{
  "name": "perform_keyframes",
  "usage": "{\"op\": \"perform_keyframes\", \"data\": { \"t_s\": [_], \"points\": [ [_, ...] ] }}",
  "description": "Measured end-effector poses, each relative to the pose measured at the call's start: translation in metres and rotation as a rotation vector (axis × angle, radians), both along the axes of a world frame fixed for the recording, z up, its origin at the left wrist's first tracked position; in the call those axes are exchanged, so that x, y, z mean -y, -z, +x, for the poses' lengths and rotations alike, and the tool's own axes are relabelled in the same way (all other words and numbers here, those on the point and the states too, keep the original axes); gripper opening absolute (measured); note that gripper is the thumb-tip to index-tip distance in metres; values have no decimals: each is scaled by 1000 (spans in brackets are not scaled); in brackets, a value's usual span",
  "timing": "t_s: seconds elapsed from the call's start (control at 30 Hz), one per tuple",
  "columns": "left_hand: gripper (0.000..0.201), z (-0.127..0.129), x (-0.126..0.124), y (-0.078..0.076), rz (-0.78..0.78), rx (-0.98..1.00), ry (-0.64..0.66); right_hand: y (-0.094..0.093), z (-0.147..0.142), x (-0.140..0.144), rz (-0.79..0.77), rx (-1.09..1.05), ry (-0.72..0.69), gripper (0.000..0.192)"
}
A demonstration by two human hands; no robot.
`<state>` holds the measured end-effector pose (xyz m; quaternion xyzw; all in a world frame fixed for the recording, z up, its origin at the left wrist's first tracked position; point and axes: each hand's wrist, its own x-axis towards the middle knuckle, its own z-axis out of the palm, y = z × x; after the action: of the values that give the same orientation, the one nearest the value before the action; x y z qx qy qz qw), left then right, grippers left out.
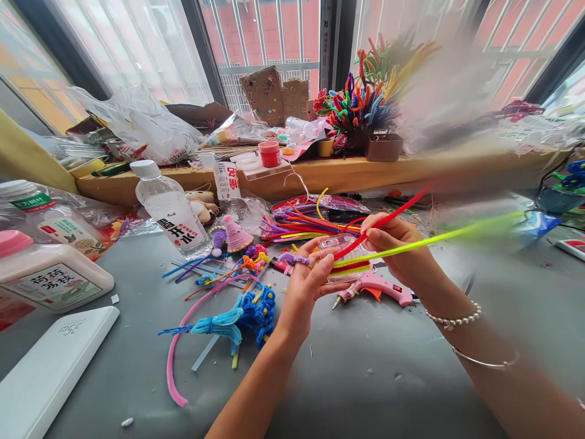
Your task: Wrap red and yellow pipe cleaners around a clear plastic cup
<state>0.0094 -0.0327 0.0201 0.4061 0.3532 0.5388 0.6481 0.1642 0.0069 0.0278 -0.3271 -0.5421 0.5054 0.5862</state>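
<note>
Home craft table (pixel 365 378) with pipe cleaners (pixel 311 225), glue gun (pixel 379 286)

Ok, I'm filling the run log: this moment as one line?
left hand: holds pipe cleaners | right hand: pinches red pipe cleaner | pink glue gun: on table below hands

Glue gun (pixel 377 286) under hands; bottle (pixel 170 210) left; plant pot (pixel 382 146) on sill behind.

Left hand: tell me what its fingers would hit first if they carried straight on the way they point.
The left hand points up and right, toward the right hand. Its fingers would first meet the yellow-green pipe cleaner and red pipe cleaner pinched there, though depth is hard to judge.
</note>
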Motion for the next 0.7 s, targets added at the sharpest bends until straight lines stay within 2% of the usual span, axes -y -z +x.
{"op": "perform_keyframes", "data": {
  "t_s": [0.3,0.7],
  "points": [
    [37,2,1,-1,-4,11,12,5,0,-4,-58,0,-14,14],
    [41,-1,-5,3,-87,77,37,8,2,-8,-151,135,35,23]
  ]
}}
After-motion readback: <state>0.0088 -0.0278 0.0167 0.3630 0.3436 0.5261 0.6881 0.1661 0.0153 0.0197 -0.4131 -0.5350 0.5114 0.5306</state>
